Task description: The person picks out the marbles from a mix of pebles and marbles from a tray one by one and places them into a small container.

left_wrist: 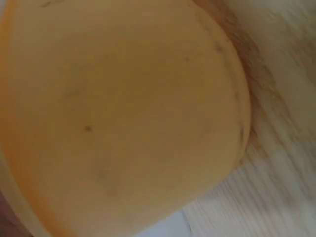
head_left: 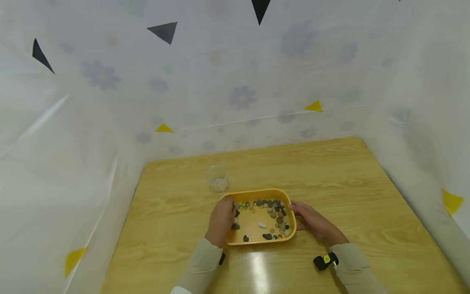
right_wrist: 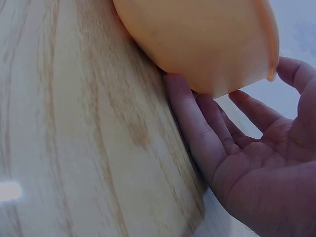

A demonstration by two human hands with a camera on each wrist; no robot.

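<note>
A shallow yellow tray point(head_left: 253, 243) with rounded corners holds pebbles and glass beads. Dark and pale pebbles point(head_left: 280, 220) crowd along its right side, and a white pebble point(head_left: 262, 225) lies near the middle. My left hand point(head_left: 220, 220) grips the left rim, fingers curled over it into the tray. In the left wrist view the tray's outer wall point(left_wrist: 148, 108) hides most of that hand. My right hand point(head_left: 313, 222) holds the right end. The right wrist view shows its thumb point(right_wrist: 295, 71) at the rim and its fingers point(right_wrist: 195, 123) against the wall, low by the table.
Behind the tray's left end stands a clear round container point(head_left: 217, 178) with a few small things inside. The wooden table point(head_left: 312, 175) meets white flowered sheeting point(head_left: 205, 94) at the back and sides. A black wrist camera point(head_left: 324, 261) sits on the right wrist.
</note>
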